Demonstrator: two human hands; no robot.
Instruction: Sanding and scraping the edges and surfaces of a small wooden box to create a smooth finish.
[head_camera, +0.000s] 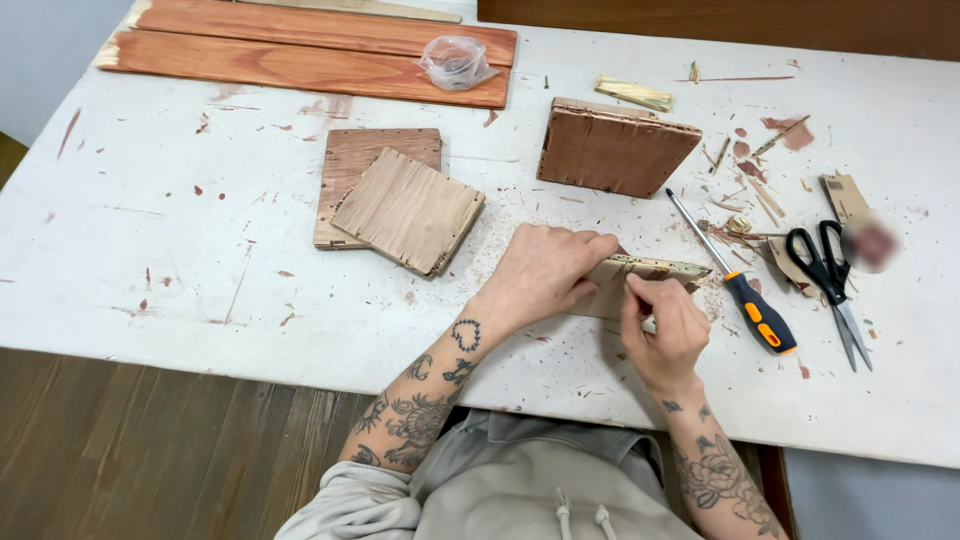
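Hands meet near the table's (150, 250) front edge, both on a small wooden panel (655, 272) that stands on its long edge; we see our left hand (545, 272) laid over the panel's left end, fingers pressed together and curled over its top, holding it upright; our right hand (665, 325) sits at the panel's 6 o'clock, thumb and forefinger pinched at the upper edge, though we cannot tell whether anything small lies between them.

At the panel's 3 o'clock, just beside it, lies a screwdriver (735, 280) with an orange and black handle, its shaft pointing to 11 o'clock; further toward 3 o'clock lie black-handled scissors (832, 285), blades shut and aimed at 5 o'clock.

At 12 o'clock from our hands a brown wooden box (612, 147) rests on the white tabletop; at 10 o'clock two flat square panels (405, 205) are stacked, the paler one tilted across the darker.

Far off at 11 o'clock, long reddish planks (300, 50) lie along the table's back edge, a crumpled clear plastic bag (455, 62) on top of them; wood chips and splinters (745, 190) scatter around the screwdriver.
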